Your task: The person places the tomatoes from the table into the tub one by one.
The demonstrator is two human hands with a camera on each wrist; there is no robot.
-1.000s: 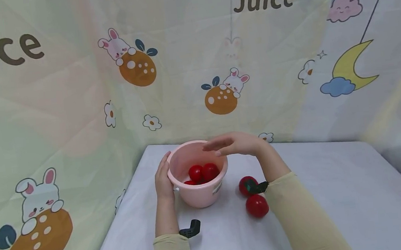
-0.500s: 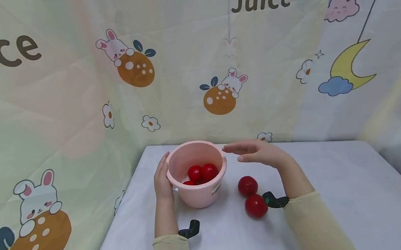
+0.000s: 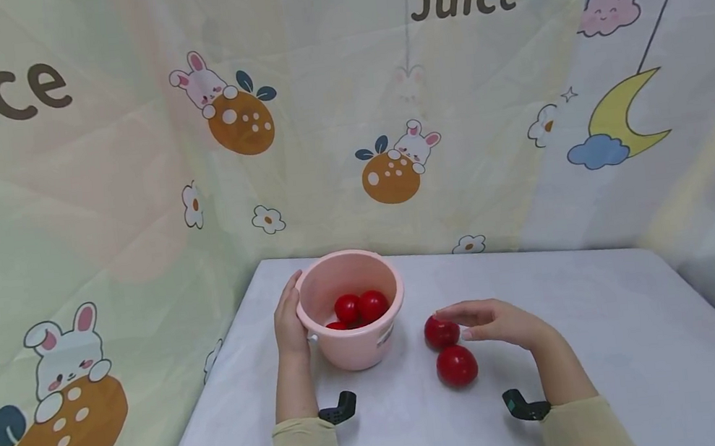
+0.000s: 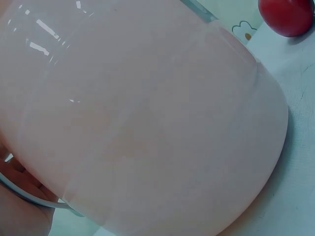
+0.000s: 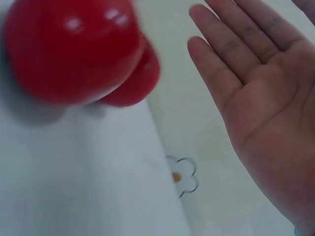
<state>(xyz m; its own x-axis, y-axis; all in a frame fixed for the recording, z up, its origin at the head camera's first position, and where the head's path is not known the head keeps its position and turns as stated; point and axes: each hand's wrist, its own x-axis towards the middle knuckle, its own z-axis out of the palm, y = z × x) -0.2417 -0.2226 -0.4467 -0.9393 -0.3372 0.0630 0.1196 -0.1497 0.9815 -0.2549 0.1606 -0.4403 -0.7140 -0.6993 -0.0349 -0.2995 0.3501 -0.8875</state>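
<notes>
A pink bucket point(image 3: 354, 347) stands on the table, with several red tomatoes point(image 3: 373, 305) inside. My left hand point(image 3: 290, 324) rests along the bucket's left side, its fingertips up by the rim. The left wrist view is filled by the bucket wall point(image 4: 147, 118), with part of the hand point(image 4: 22, 211) behind the thin handle. My right hand point(image 3: 505, 320) hovers over two tomatoes on the table, its fingers extended above the farther tomato point(image 3: 441, 333). The nearer tomato point(image 3: 457, 366) lies just in front. In the right wrist view the palm point(image 5: 275, 113) holds nothing.
A white cloth covers the table point(image 3: 604, 328). Behind and to the left hangs a printed curtain point(image 3: 318, 96) with rabbits and the word Juice. Small black cameras point(image 3: 339, 408) are strapped to both wrists.
My right hand has moved from above the bucket's right rim to the right and down, over the two loose tomatoes. The left hand and bucket have stayed put.
</notes>
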